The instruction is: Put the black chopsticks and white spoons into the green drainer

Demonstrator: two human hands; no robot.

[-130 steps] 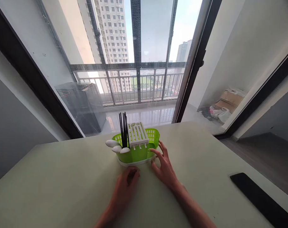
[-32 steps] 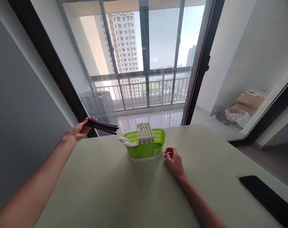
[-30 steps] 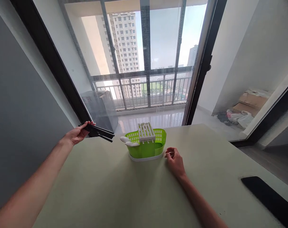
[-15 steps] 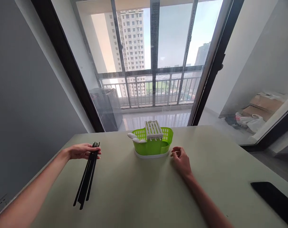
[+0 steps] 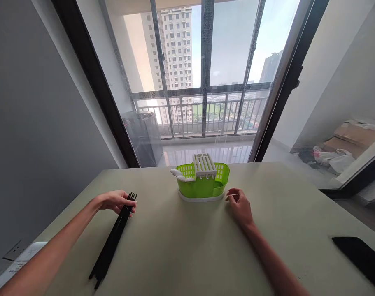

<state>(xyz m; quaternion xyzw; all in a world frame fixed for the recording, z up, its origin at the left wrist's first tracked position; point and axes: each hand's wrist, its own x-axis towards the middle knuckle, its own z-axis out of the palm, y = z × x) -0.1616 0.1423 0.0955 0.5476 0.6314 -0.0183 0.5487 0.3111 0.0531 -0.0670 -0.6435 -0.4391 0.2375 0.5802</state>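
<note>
My left hand is closed around the upper end of a bundle of several black chopsticks, their tips slanting down toward the near left. To the right of them, a bright green plastic basket with a white base stands on the table. A white slotted rack sits across its top, and white spoon-shaped pieces rest on its left rim. Beside the basket's right end, my right hand is loosely curled with a gap between thumb and fingers. Nothing shows in it.
The pale table extends below both hands. On its right side lies a black flat object. A white object is partly hidden behind my left forearm. Beyond the table is a dark-framed glass door.
The chopsticks are drawn into a tighter bundle, and my left hand has shifted slightly right and down with them. My right hand stays beside the basket. The whole view has shifted a little.
</note>
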